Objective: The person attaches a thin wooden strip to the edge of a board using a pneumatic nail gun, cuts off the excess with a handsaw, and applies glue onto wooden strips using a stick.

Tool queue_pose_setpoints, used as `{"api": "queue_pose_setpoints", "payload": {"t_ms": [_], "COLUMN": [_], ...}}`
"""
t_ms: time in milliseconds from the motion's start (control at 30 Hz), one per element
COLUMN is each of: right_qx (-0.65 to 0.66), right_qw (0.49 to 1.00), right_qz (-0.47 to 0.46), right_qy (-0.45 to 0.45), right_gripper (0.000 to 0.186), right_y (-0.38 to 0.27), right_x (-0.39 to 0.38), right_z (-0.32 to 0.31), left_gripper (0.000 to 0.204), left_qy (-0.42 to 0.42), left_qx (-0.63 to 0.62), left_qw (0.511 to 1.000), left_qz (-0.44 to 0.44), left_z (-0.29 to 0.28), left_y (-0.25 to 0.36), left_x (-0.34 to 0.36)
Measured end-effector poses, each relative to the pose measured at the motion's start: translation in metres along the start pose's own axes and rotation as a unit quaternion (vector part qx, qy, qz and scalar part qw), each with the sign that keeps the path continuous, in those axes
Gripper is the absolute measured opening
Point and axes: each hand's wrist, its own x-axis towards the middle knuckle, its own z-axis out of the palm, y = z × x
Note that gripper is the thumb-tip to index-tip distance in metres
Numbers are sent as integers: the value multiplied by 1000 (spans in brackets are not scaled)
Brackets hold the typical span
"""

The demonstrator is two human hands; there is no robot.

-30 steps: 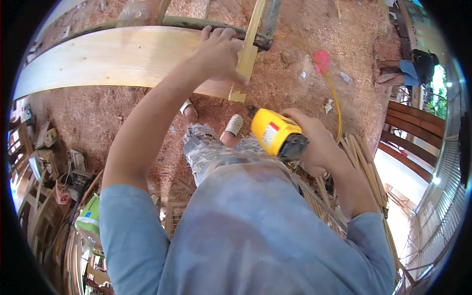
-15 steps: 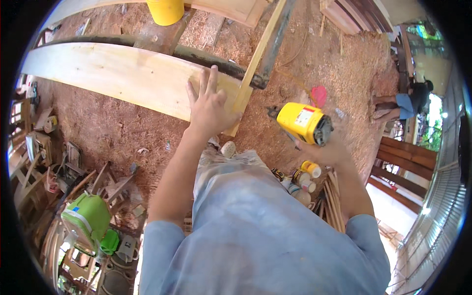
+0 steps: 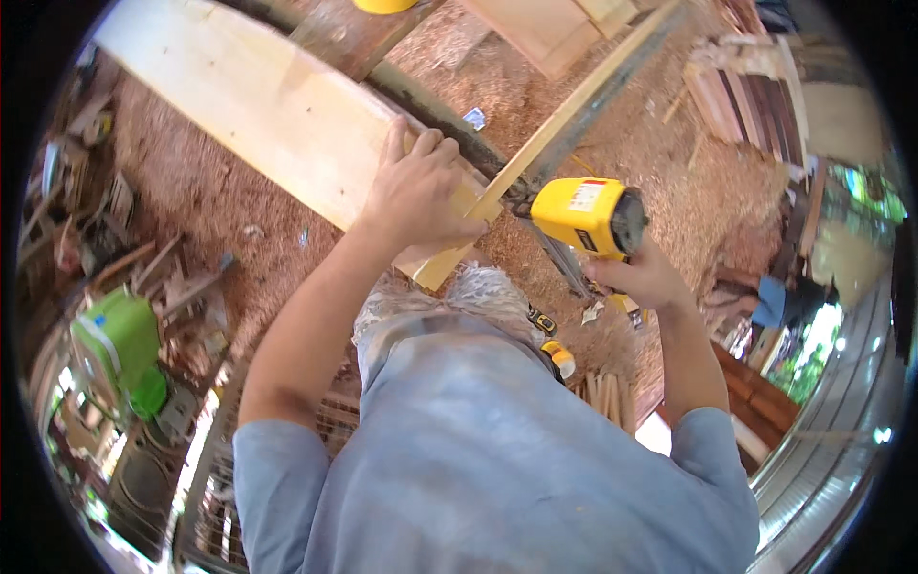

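Note:
A wide pale wooden board (image 3: 258,105) runs from the upper left to just in front of me. My left hand (image 3: 413,196) grips its near end, fingers bent over the top face and thumb against a narrow wooden strip (image 3: 550,143). That strip lies across the end of the board and stretches away to the upper right. In my right hand (image 3: 643,275) is a yellow and black nail gun (image 3: 579,215), held by its handle. The tool's dark nose is at the strip's side, close to the board's corner; whether it touches cannot be made out.
Dark beams (image 3: 430,110) support the board. Wood shavings (image 3: 488,77) cover the ground. A yellow container (image 3: 385,4) shows at the top edge. Stacked planks (image 3: 755,110) stand at the far right, and a green case (image 3: 120,330) among clutter at left. Another person (image 3: 775,301) is at right.
The nail gun has moved left and up to the strip. My left hand's spread fingers have bent down over the board. The view has turned, so the board now slants more steeply.

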Motion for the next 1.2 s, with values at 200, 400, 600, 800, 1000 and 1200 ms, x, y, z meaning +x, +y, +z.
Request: {"api": "queue_pose_setpoints", "payload": {"t_ms": [200, 400, 600, 800, 1000, 1200], "right_qx": [84, 50, 31, 29, -8, -71], "right_qw": [995, 990, 982, 979, 986, 983], "right_qz": [8, 63, 102, 85, 88, 104], "right_qy": [-57, -117, -154, -180, -138, -132], "right_gripper": [30, 32, 32, 28, 34, 35], "right_y": [6, -12, -11, -19, -22, -31], "right_x": [34, 51, 62, 68, 65, 65], "right_z": [-22, -22, -26, -24, -19, -16], "left_gripper": [65, 56, 52, 45, 47, 44], "left_qy": [-1, 10, 43, 67, 54, 45], "left_qx": [-7, -16, -42, -20, -54, -70], "left_qw": [1000, 1000, 998, 997, 997, 997], "left_qz": [5, 11, 12, 13, 6, -3], "left_z": [9, 11, 10, 14, 11, 9], "left_y": [5, 2, 2, 2, 4, 4], "left_x": [-3, 1, 1, -5, -5, -3]}}
